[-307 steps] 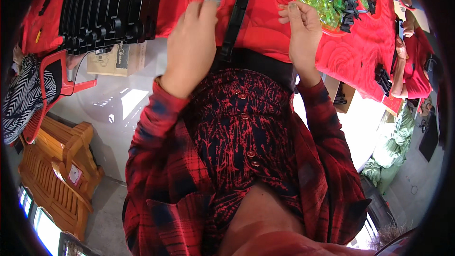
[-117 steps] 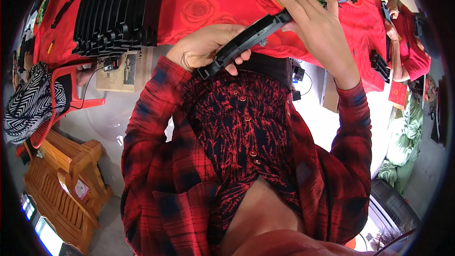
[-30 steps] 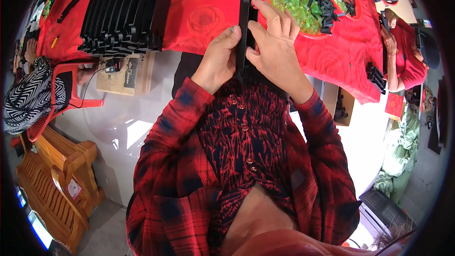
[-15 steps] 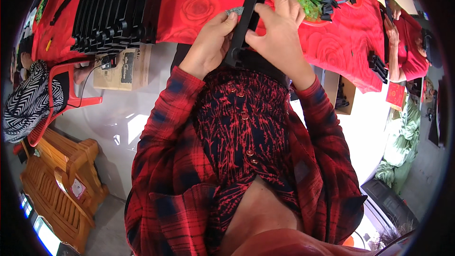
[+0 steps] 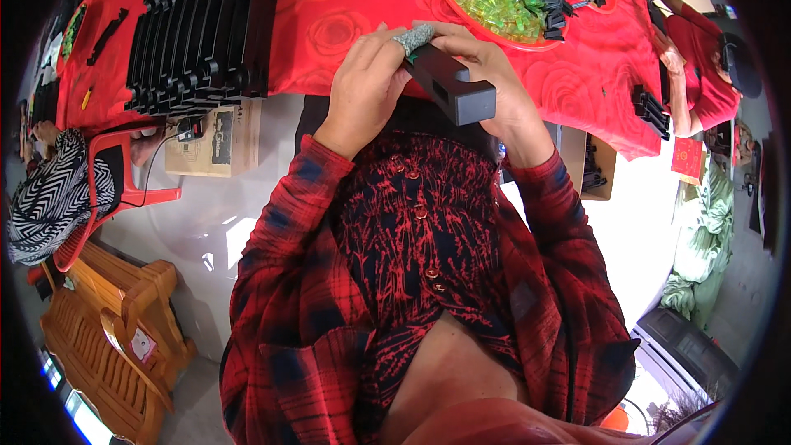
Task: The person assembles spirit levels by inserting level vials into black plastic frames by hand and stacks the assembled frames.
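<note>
Between my hands, close in front of my waist, is a long black plastic part [image 5: 451,86] with a notch near its end. Its blocky end points toward me and to the right. My left hand [image 5: 364,86] is closed at its far left end, fingers bent. Around the right side of the part, my right hand [image 5: 509,86] is wrapped, with its fingers partly hidden behind it. A speckled grey-green wrapping [image 5: 414,39] lies at the fingertips by the far end; I cannot tell whether it covers a finger. A bit of bright green shows beside it on the part.
A stack of similar black parts [image 5: 198,41] stands on the red tablecloth [image 5: 329,0] to the left. At the far right, a red tray [image 5: 527,46] holds yellow-green and black small pieces. Another person [image 5: 696,66] works at the right edge. A red chair [image 5: 148,195] stands left.
The black part has turned from nearly upright to tilted, its notched end now facing me. My right hand has come down from its upper end to its side, and my left hand has closed in.
</note>
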A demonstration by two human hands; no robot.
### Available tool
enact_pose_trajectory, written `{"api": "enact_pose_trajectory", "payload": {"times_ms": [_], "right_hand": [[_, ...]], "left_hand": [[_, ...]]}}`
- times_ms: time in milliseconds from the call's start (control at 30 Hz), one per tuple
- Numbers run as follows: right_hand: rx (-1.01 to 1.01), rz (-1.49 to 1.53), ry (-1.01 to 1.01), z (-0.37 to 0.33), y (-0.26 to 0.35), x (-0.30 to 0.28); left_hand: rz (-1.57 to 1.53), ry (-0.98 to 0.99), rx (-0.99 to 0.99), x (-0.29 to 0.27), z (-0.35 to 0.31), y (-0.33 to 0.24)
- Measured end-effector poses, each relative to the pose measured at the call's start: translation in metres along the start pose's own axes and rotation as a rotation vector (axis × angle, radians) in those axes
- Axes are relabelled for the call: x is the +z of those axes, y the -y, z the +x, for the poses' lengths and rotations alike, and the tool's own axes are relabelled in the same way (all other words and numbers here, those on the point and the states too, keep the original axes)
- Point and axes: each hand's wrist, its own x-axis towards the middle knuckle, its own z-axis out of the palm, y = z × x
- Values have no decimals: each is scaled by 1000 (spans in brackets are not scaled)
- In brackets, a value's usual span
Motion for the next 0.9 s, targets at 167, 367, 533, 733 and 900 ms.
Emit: {"api": "enact_pose_trajectory", "payload": {"times_ms": [167,367,533,733,900], "right_hand": [[46,217,40,-7,-14,-10],[112,322,123,-7,19,-7],[-496,-525,-239,-3,19,0],[-780,-820,-320,3,27,25],[-782,-838,-302,10,24,31]], "left_hand": [[4,81,-34,-7,-2,-3],[-606,53,-466,-21,5,-10],[-1336,61,-705,-37,9,-15],[-1619,161,-716,-34,3,-8],[-1550,93,-769,-26,2,-8]]}}
